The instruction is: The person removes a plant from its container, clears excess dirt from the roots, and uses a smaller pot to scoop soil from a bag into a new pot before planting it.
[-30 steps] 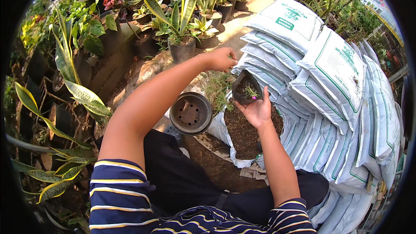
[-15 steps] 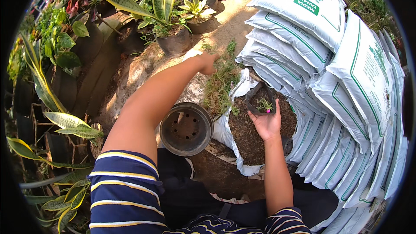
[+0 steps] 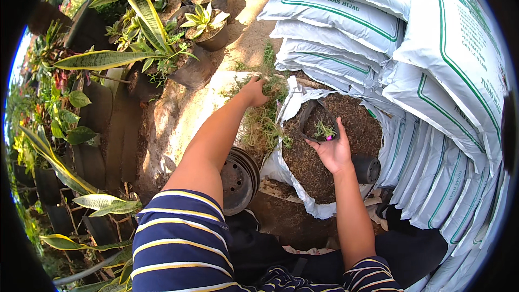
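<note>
My right hand (image 3: 332,148) holds a small black plant pot (image 3: 306,119) from its near side, over an open white sack (image 3: 278,165) of dark brown soil (image 3: 357,124). A small green cutting (image 3: 323,130) shows at the pot's rim, with a bright pink spot beside my fingers. Stretched out to the far left of the sack, my left hand (image 3: 254,92) is at a heap of thin green cuttings (image 3: 262,124). Its fingers are bent and apart, touching or just over the greenery; no cutting shows clearly in them.
Stacked black pots (image 3: 236,184) stand near my left forearm. Another small black pot (image 3: 366,170) lies on its side at the sack's right edge. White filled bags (image 3: 346,16) are piled high at the right. Potted snake plants (image 3: 146,16) crowd the left.
My left hand has drawn back a little and its fingers have bent down toward the cuttings. The right hand still holds the pot over the soil. The view has shifted.
</note>
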Available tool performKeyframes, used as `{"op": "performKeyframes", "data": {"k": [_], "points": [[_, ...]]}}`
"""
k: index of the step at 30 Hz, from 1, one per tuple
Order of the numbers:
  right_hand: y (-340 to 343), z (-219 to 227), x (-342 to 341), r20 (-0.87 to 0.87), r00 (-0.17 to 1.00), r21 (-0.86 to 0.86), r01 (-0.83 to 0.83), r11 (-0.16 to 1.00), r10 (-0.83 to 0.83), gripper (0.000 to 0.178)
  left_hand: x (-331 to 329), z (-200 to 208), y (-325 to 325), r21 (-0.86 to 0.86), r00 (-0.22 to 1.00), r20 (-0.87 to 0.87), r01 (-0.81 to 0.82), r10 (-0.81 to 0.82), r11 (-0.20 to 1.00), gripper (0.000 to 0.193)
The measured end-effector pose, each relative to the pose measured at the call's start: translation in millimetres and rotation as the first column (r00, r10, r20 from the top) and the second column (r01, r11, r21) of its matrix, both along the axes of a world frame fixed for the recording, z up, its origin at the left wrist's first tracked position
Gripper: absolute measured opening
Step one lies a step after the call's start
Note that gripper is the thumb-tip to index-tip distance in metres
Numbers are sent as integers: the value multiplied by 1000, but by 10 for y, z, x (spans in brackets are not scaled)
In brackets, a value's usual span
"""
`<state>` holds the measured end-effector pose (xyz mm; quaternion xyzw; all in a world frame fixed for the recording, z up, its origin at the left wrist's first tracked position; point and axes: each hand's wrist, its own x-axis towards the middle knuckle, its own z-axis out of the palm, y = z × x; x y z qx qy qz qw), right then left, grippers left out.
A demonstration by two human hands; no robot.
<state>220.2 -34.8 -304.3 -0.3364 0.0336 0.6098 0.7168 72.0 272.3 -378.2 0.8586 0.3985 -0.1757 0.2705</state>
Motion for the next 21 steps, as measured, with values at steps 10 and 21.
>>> {"op": "performKeyframes", "data": {"k": [10,21], "points": [[15,17,98,49,999,29,-16,999,14,59,-7,75,-321,-5,926,-166,344,-340,939,49],[58,258,-198,98,992,-79,-70,994,78,58,-76,621,-211,-324,933,-93,303,-349,896,77]]}}
